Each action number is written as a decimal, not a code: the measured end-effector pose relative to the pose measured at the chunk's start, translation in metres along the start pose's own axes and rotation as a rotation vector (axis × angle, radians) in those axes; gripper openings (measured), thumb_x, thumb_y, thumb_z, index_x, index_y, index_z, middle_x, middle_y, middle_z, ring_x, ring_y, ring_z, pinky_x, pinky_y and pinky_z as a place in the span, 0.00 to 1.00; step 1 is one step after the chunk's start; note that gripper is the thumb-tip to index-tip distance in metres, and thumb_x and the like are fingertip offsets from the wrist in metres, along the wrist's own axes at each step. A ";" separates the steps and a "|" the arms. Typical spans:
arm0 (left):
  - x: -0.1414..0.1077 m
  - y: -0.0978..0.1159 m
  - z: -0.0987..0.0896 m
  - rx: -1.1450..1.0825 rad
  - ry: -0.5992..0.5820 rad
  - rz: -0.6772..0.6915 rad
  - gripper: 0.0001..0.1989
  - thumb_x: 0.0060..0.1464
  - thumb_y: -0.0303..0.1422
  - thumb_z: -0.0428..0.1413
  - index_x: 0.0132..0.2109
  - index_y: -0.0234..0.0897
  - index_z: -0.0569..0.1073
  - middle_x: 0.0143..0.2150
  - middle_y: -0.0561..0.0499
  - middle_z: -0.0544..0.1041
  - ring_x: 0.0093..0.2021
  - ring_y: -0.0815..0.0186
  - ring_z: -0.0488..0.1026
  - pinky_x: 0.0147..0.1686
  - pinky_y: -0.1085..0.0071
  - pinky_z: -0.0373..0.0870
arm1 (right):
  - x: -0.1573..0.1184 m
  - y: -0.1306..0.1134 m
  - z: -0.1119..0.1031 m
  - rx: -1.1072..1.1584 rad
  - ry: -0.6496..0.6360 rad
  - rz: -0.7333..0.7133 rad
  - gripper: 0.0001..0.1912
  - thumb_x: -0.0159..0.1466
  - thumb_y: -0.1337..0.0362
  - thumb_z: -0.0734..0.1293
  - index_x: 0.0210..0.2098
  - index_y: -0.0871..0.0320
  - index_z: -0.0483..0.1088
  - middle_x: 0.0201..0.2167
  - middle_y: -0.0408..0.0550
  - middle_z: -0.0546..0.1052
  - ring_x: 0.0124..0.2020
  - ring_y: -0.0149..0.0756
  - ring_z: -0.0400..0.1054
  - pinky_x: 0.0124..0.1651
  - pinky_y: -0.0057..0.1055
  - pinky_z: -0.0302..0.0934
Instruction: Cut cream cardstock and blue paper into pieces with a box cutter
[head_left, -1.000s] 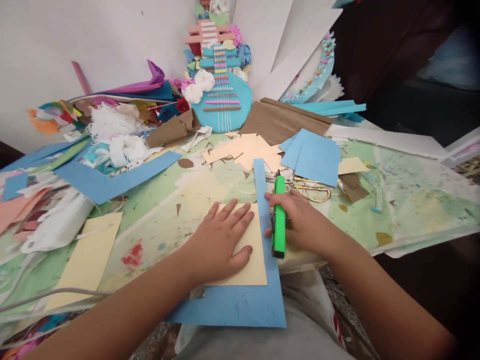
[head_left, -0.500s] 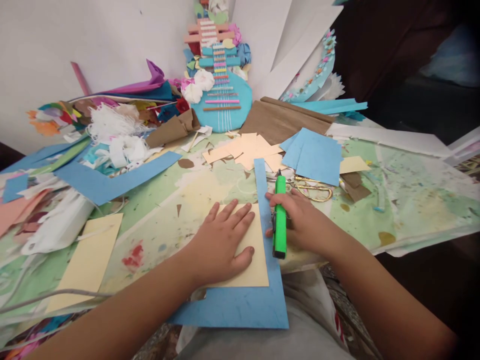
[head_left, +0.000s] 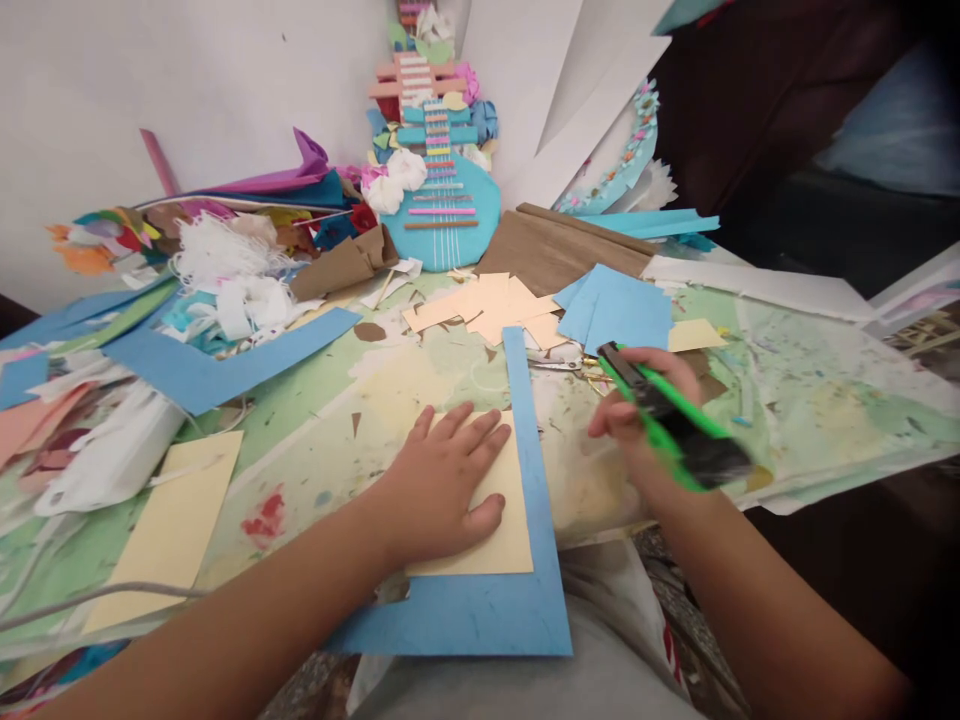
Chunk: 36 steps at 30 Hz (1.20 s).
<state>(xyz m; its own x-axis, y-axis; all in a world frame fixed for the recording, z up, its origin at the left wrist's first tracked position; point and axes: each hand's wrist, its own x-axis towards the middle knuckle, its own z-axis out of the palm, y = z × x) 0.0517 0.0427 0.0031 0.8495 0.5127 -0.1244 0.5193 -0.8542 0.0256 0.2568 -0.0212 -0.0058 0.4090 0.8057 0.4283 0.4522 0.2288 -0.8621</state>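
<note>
My left hand lies flat with its fingers spread on a cream paper sheet. The sheet rests over an L-shaped piece of blue paper, whose narrow arm runs away from me along the sheet's right side. My right hand is raised to the right of the blue strip, its fingers wrapped round a green and black box cutter. The cutter is tilted and smeared by motion, so its blade cannot be made out.
Blue paper squares, peach paper pieces and small scissors lie beyond my hands. A blue paper guitar stands against the wall. On the left are a white glue gun, a cord and a cream strip.
My right hand has lifted off the blue strip and moved right, turning the box cutter from upright to slanted. My left hand stays on the cream sheet.
</note>
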 end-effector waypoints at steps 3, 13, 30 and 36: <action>-0.001 -0.001 0.003 -0.005 0.012 0.001 0.30 0.53 0.42 0.42 0.62 0.38 0.53 0.64 0.49 0.51 0.62 0.51 0.47 0.57 0.46 0.41 | 0.004 -0.011 -0.004 0.050 0.251 0.014 0.21 0.58 0.46 0.57 0.44 0.53 0.59 0.14 0.37 0.63 0.14 0.32 0.57 0.19 0.30 0.53; 0.000 0.000 0.006 -0.044 0.055 -0.008 0.30 0.52 0.43 0.43 0.61 0.38 0.55 0.64 0.51 0.52 0.61 0.49 0.48 0.56 0.45 0.40 | 0.004 -0.022 0.011 0.590 -0.030 0.613 0.22 0.51 0.49 0.65 0.36 0.60 0.67 0.25 0.51 0.75 0.25 0.37 0.70 0.19 0.27 0.61; 0.000 -0.001 0.010 -0.048 0.088 -0.012 0.31 0.52 0.42 0.43 0.62 0.38 0.53 0.64 0.53 0.52 0.61 0.50 0.48 0.57 0.47 0.40 | -0.007 0.000 0.017 0.497 0.004 0.453 0.18 0.52 0.56 0.68 0.41 0.54 0.66 0.31 0.45 0.77 0.29 0.35 0.72 0.29 0.30 0.68; 0.000 -0.002 0.012 -0.030 0.092 -0.004 0.31 0.52 0.42 0.42 0.62 0.38 0.53 0.64 0.52 0.53 0.61 0.50 0.47 0.57 0.47 0.40 | -0.011 -0.002 0.014 0.409 0.020 0.341 0.22 0.57 0.50 0.63 0.48 0.52 0.59 0.20 0.40 0.74 0.16 0.30 0.66 0.15 0.24 0.58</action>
<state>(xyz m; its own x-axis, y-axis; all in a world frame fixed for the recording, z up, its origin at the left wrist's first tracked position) 0.0498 0.0436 -0.0086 0.8518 0.5228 -0.0331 0.5239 -0.8500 0.0554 0.2408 -0.0228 -0.0122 0.4953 0.8621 0.1070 -0.0538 0.1534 -0.9867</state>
